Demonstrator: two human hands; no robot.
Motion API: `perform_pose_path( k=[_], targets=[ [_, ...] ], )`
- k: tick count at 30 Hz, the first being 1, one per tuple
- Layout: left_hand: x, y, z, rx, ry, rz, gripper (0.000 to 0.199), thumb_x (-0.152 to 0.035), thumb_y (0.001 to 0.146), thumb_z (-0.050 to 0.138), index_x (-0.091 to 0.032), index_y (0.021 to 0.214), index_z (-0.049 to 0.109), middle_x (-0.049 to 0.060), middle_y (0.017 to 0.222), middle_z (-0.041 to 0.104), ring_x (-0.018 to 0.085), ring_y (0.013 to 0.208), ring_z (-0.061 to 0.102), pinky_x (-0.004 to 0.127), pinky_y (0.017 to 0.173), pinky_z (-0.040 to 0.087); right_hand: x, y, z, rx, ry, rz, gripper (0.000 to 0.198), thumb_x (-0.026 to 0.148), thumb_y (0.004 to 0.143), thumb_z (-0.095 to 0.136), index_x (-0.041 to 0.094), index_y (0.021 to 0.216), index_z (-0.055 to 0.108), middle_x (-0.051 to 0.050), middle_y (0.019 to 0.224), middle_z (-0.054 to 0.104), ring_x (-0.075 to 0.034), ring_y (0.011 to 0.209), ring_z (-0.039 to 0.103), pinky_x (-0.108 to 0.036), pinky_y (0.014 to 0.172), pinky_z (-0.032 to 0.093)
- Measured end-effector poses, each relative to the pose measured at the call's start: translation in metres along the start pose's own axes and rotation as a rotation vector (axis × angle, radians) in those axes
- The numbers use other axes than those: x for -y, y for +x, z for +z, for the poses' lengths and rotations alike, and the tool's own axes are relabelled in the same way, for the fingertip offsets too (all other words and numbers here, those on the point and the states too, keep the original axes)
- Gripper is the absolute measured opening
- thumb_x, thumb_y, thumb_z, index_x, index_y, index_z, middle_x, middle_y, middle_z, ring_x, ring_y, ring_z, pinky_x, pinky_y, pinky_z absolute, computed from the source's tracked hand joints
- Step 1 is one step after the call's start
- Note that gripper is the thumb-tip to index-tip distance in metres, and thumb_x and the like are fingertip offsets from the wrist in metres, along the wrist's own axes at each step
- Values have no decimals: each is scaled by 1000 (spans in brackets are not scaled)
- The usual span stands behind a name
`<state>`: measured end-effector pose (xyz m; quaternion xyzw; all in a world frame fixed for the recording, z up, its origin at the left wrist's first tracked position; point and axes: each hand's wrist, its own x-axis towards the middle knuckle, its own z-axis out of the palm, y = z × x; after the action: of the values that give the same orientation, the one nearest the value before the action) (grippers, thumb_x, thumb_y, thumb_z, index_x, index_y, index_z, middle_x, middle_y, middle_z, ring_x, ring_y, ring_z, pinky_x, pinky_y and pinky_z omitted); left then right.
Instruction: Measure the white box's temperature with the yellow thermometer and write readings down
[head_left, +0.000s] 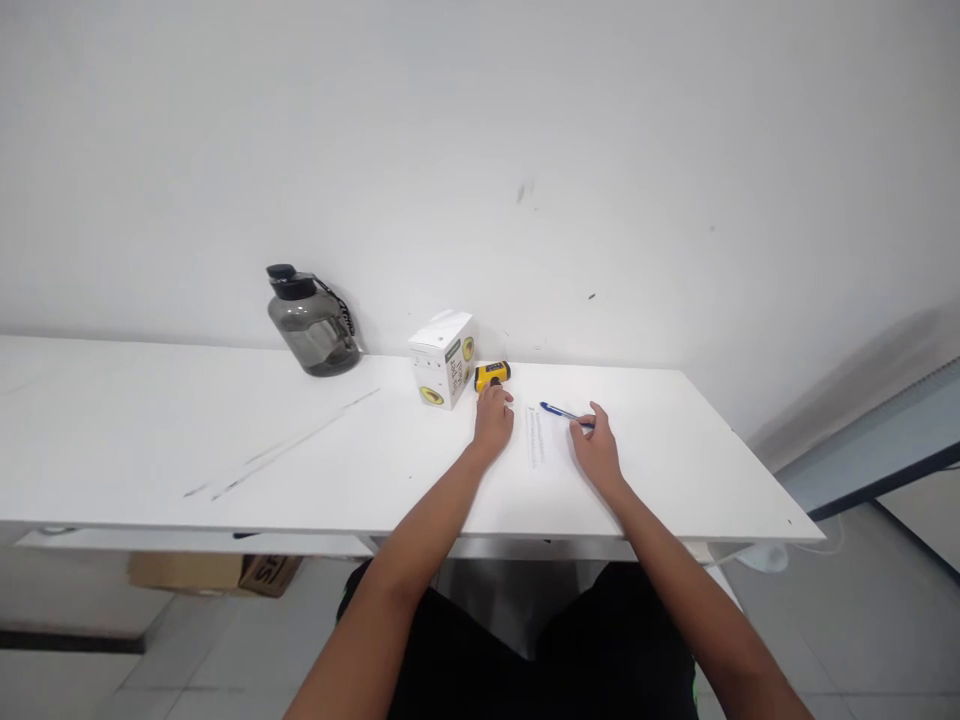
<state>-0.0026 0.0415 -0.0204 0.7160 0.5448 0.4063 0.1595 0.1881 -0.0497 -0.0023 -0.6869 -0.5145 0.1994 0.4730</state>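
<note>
My left hand (494,418) is closed at the near side of a yellow-and-black handheld device (491,375), its fingers curled around the dark lower part, which they mostly hide. To the right, my right hand (597,448) pinches the rear end of a blue pen (559,411) between thumb and fingers. The pen lies low over the table, pointing left. Between the two hands rests a white sheet of paper (537,438) with lines of small print or writing too faint to read. Its edges blend into the white tabletop.
A white box with avocado pictures (442,360) stands just left of the device. Farther left, a large grey jug bottle (311,325) with a black lid stands by the wall. The white table (225,430) ends at the right. A cardboard box (202,572) sits below it.
</note>
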Motion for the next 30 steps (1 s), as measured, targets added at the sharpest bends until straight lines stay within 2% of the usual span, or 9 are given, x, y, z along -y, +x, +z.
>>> perform_pose_path(
  k=[4, 9, 12, 14, 16, 19, 22, 26, 30],
  targets=[
    [-4, 3, -4, -129, -173, -43, 23, -4, 76, 43, -23, 84, 52, 7, 117, 60, 20, 127, 50, 40, 111, 38, 24, 6, 10, 35, 121, -104, 53, 51, 82, 50, 18, 123, 58, -10, 109, 66, -17, 69, 56, -37, 72, 48],
    [-10, 5, -7, -242, -578, -225, 17, -9, 77, 49, -22, 87, 52, 6, 122, 61, 19, 121, 56, 41, 110, 40, 50, 26, 54, 276, 365, 118, 41, 52, 78, 54, 18, 97, 64, -10, 99, 70, -20, 72, 63, -32, 60, 49],
    [-15, 5, -9, -227, -869, -378, 17, -11, 76, 54, -22, 89, 51, 7, 127, 60, 19, 115, 61, 41, 104, 47, 52, 26, 74, 116, 403, 48, 48, 54, 82, 51, 17, 111, 60, -14, 117, 66, -24, 98, 65, -33, 69, 52],
    [-20, 5, -13, -181, -1034, -452, 21, -14, 75, 57, -22, 93, 51, 7, 134, 56, 20, 117, 61, 41, 96, 53, 49, 21, 78, -9, 397, -50, 49, 54, 84, 51, 19, 117, 57, -14, 125, 62, -24, 110, 60, -34, 79, 52],
    [-25, 4, -18, -123, -1182, -503, 23, -17, 74, 59, -24, 94, 50, 6, 136, 55, 22, 116, 62, 45, 90, 57, 45, 16, 76, -51, 413, -26, 45, 55, 84, 52, 20, 111, 57, -14, 120, 63, -24, 110, 60, -35, 81, 53],
    [-31, 3, -28, 17, -1381, -549, 23, -17, 70, 61, -22, 88, 48, 6, 121, 66, 23, 106, 67, 50, 92, 56, 42, 10, 72, -4, 509, 169, 44, 59, 81, 56, 21, 102, 54, -12, 110, 64, -24, 100, 62, -33, 71, 54],
    [-33, 1, -36, 146, -1585, -612, 18, -17, 72, 61, -21, 88, 53, 6, 108, 71, 23, 104, 69, 47, 94, 55, 46, 6, 72, 144, 709, 272, 53, 63, 79, 58, 22, 111, 52, -12, 115, 63, -24, 101, 63, -32, 69, 55],
    [-33, -2, -42, 306, -1730, -698, 13, -15, 74, 54, -17, 86, 59, 7, 99, 73, 21, 93, 71, 37, 82, 60, 53, 2, 74, 397, 979, 91, 60, 59, 76, 68, 25, 123, 54, -9, 128, 62, -25, 115, 61, -37, 89, 54],
    [-33, -4, -46, 485, -1726, -735, 14, -14, 77, 51, -15, 87, 62, 6, 92, 72, 18, 77, 71, 32, 68, 61, 53, 2, 70, 363, 1100, -9, 71, 50, 72, 76, 32, 136, 50, -5, 132, 60, -22, 119, 58, -42, 106, 46]
  ],
)
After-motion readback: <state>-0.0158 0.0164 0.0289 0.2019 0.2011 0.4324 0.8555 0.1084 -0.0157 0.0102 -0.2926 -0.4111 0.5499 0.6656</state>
